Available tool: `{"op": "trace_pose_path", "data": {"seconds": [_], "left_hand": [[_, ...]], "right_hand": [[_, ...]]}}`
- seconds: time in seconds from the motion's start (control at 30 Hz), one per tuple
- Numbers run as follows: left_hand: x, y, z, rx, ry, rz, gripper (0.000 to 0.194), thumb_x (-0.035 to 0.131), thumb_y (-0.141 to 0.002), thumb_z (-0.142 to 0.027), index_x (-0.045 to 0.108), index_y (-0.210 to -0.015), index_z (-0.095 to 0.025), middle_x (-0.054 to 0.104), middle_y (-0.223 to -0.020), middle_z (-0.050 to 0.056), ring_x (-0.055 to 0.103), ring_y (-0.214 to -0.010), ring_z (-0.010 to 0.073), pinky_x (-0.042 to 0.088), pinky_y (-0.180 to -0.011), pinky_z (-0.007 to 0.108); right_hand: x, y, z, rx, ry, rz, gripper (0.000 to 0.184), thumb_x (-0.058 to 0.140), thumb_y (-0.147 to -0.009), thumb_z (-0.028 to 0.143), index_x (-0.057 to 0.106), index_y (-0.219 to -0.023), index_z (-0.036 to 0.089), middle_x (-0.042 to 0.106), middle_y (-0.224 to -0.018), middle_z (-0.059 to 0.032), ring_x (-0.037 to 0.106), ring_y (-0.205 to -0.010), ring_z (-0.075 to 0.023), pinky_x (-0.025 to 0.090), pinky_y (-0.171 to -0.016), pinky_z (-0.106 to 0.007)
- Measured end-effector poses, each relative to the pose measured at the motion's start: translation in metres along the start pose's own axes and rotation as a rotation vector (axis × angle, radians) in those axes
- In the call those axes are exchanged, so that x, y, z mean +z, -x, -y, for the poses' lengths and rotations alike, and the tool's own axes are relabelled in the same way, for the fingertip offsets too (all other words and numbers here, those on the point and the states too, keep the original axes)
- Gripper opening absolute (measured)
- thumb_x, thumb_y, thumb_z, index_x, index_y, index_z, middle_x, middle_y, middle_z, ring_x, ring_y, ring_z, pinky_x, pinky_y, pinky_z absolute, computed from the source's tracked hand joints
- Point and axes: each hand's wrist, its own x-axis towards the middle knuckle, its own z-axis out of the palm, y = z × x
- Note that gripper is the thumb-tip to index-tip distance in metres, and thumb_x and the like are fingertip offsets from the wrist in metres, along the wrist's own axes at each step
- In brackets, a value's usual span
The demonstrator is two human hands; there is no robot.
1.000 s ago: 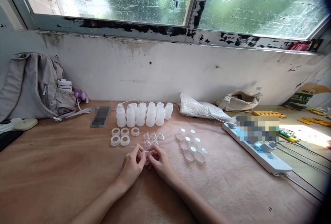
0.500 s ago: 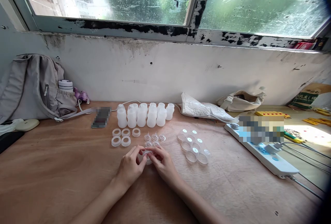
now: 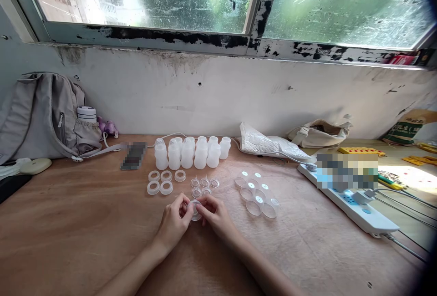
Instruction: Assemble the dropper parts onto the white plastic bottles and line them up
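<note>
Between both hands, near the middle of the wooden table, is a translucent bottle collar ring (image 3: 195, 203). My left hand (image 3: 175, 221) pinches its left side with thumb and forefinger. The fingertips of my right hand (image 3: 217, 217) are closed on its right side. A clear round part (image 3: 196, 217) shows just beneath the ring; whether it is fitted inside I cannot tell. Just beyond the fingers lie several clear silicone teats (image 3: 205, 181). To their left are several loose white collar rings (image 3: 166, 187). Several clear domed caps (image 3: 253, 208) lie to the right.
Small frosted bottles (image 3: 187, 152) stand in rows at the back. A phone (image 3: 134, 155) and a grey backpack (image 3: 37, 114) are at the left. Behind the caps lies a white padded pouch (image 3: 273, 145); a power strip (image 3: 372, 221) with cables runs along the right.
The collar ring has been tilted so that more of its round face shows. My right fingers have shifted slightly, and the teats behind the hands are less covered.
</note>
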Motion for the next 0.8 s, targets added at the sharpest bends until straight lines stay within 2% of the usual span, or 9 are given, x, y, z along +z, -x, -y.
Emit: {"op": "trace_pose_path", "data": {"seconds": [0.17, 0.33, 0.43, 0.53, 0.63, 0.8], "left_hand": [[0.0028, 0.0011, 0.0034, 0.000, -0.036, -0.021, 0.017, 0.044, -0.076, -0.034, 0.043, -0.067, -0.020, 0.049, -0.050, -0.005, 0.048, -0.042, 0.0094, 0.035, -0.042, 0.018], [0.0030, -0.0001, 0.0059, 0.042, -0.072, -0.015, 0.015, 0.045, -0.076, -0.033, 0.045, -0.069, -0.020, 0.051, -0.052, -0.004, 0.050, -0.044, 0.0102, 0.038, -0.044, 0.019], [0.0017, -0.0015, 0.0047, 0.039, -0.060, -0.029, 0.015, 0.044, -0.077, -0.033, 0.051, -0.081, -0.020, 0.055, -0.056, -0.003, 0.055, -0.049, 0.0119, 0.042, -0.047, 0.020], [0.0007, -0.0016, 0.0023, 0.033, -0.030, -0.033, 0.020, 0.043, -0.078, -0.031, 0.053, -0.092, -0.020, 0.059, -0.063, 0.000, 0.058, -0.054, 0.0130, 0.046, -0.051, 0.021], [0.0003, -0.0010, 0.0004, 0.050, -0.001, 0.015, 0.020, 0.047, -0.075, -0.028, 0.052, -0.093, -0.020, 0.061, -0.075, 0.002, 0.060, -0.060, 0.0133, 0.048, -0.055, 0.021], [0.0002, -0.0011, 0.0002, 0.045, -0.014, 0.024, 0.020, 0.049, -0.072, -0.023, 0.052, -0.092, -0.019, 0.056, -0.066, -0.001, 0.057, -0.055, 0.0111, 0.046, -0.051, 0.019]], "right_hand": [[0.0002, -0.0005, 0.0004, 0.020, 0.024, -0.006, 0.021, 0.057, -0.071, 0.037, 0.058, -0.071, 0.016, 0.049, -0.051, 0.0036, 0.042, -0.040, -0.0073, 0.035, -0.038, -0.019], [0.0014, 0.0008, 0.0004, -0.064, 0.120, -0.071, 0.017, 0.057, -0.072, 0.033, 0.058, -0.069, 0.016, 0.053, -0.058, 0.0014, 0.046, -0.050, -0.0088, 0.039, -0.046, -0.020], [0.0035, 0.0015, -0.0011, 0.003, 0.049, -0.067, 0.019, 0.055, -0.072, 0.034, 0.054, -0.078, 0.016, 0.056, -0.063, 0.0010, 0.049, -0.047, -0.0087, 0.042, -0.044, -0.021], [0.0044, 0.0016, -0.0034, 0.069, -0.065, -0.023, 0.020, 0.056, -0.070, 0.032, 0.048, -0.081, 0.017, 0.055, -0.058, 0.0033, 0.053, -0.045, -0.0101, 0.045, -0.044, -0.023], [0.0032, 0.0014, -0.0056, 0.033, -0.082, -0.022, 0.015, 0.055, -0.070, 0.027, 0.046, -0.078, 0.018, 0.055, -0.057, 0.0039, 0.054, -0.047, -0.0102, 0.046, -0.045, -0.023], [0.0025, 0.0011, -0.0080, -0.003, -0.023, -0.037, 0.009, 0.050, -0.070, 0.018, 0.044, -0.076, 0.019, 0.054, -0.057, 0.0041, 0.051, -0.046, -0.0099, 0.043, -0.043, -0.021]]}}
